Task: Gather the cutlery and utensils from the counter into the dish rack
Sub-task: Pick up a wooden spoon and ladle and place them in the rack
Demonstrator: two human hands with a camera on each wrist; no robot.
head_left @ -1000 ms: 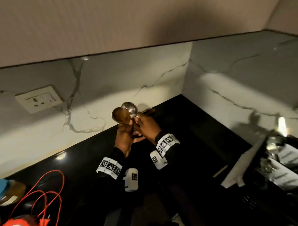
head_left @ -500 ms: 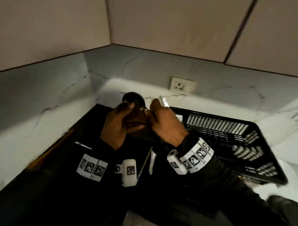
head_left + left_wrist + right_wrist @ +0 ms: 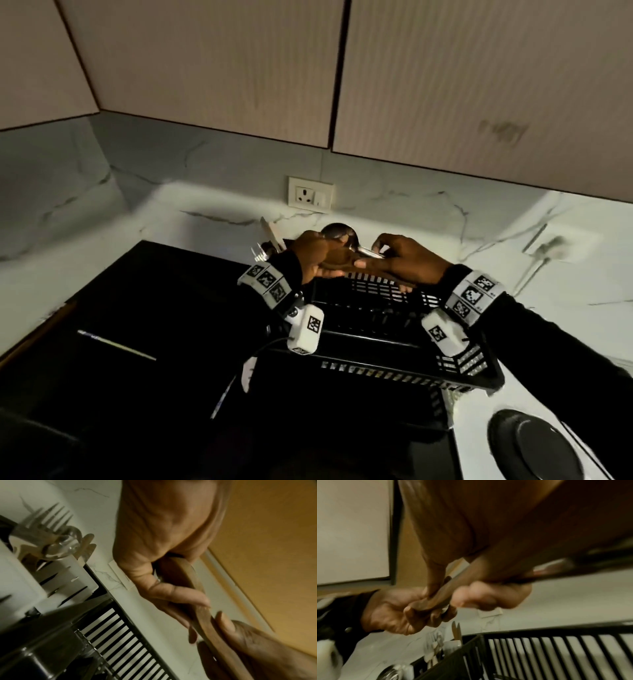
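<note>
Where head view hides: forks (image 3: 51, 519)

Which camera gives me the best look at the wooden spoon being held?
The left wrist view: the wooden spoon runs lengthwise, gripped by the left hand and the right hand. The right wrist view shows only part between fingers. The head view mostly hides it behind both hands, above the dish rack.

Black sleeves (image 3: 534, 329), white wristbands (image 3: 474, 296) with square black markers, a white camera pod (image 3: 306, 328) under each wrist.
</note>
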